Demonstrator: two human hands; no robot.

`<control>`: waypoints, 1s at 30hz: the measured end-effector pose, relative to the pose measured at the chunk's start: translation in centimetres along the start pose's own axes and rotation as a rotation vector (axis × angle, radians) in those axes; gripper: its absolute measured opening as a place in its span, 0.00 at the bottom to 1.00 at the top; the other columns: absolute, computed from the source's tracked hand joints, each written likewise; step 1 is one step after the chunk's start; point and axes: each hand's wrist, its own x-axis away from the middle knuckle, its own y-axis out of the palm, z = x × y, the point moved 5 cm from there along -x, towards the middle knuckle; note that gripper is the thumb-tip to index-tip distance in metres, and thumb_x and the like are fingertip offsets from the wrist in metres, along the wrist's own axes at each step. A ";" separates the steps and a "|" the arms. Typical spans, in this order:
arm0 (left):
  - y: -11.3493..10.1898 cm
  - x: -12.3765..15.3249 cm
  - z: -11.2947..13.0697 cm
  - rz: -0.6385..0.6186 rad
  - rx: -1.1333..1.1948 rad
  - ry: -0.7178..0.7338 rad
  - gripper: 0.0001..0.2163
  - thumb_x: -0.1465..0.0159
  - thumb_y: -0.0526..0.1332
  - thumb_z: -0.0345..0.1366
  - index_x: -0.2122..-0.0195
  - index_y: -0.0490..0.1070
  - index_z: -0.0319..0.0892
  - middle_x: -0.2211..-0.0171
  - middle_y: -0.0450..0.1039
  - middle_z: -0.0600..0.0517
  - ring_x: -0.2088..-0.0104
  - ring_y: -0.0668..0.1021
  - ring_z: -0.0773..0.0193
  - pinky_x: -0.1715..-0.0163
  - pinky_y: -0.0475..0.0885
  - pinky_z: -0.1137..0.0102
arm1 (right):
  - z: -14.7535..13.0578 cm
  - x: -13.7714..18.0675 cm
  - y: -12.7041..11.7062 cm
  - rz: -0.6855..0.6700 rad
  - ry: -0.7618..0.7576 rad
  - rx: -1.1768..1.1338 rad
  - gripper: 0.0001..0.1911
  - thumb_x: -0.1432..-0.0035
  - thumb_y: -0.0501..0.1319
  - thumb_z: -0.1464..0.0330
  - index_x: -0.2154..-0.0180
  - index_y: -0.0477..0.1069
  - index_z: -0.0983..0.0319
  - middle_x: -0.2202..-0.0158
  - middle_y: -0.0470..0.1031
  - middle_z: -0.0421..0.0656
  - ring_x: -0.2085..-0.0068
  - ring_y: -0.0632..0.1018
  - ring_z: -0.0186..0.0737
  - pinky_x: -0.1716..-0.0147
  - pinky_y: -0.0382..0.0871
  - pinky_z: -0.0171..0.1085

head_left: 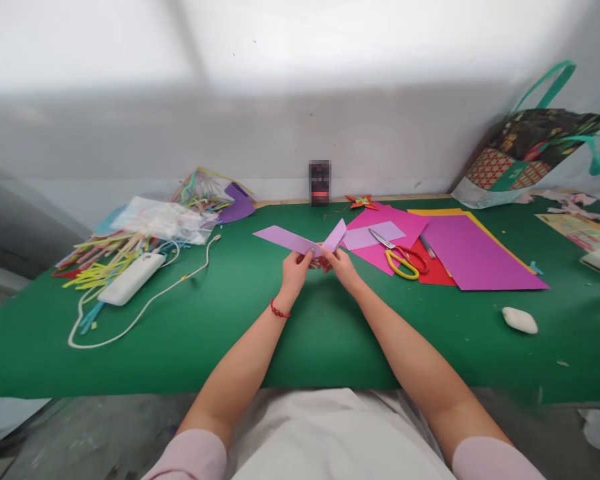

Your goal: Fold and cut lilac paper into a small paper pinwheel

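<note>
A light purple paper strip (286, 238) is held up above the green table (205, 360), bent into a wide V. My left hand (297, 272) pinches it near the bend, with the longer arm of the strip reaching out to the left. My right hand (341, 267) closes on the other side of the bend, where the shorter arm rises to the right. The fingers of both hands meet beneath the fold and are partly hidden. Right of my right hand, scissors (403, 259) with red and yellow handles lie beside a flat light purple paper piece (375, 236).
Pink (375, 261), red and purple sheets (480, 253) lie on the right, near a white oval case (520, 320). A white power bank (133, 279) with a cable and a heap of coloured strips (100, 267) sit left. A phone (320, 182) and a paper star (361, 201) are at the back.
</note>
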 end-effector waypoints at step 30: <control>1.6 0.4 -0.5 -0.397 0.077 0.006 0.26 0.54 0.68 0.48 0.56 0.67 0.40 0.72 0.73 0.52 0.76 0.74 0.68 0.77 0.69 0.75 | -0.7 0.9 -0.4 -0.216 0.177 -0.139 0.16 0.57 0.63 0.60 0.86 0.65 0.63 0.95 0.56 0.33 0.91 0.52 0.24 0.92 0.40 0.30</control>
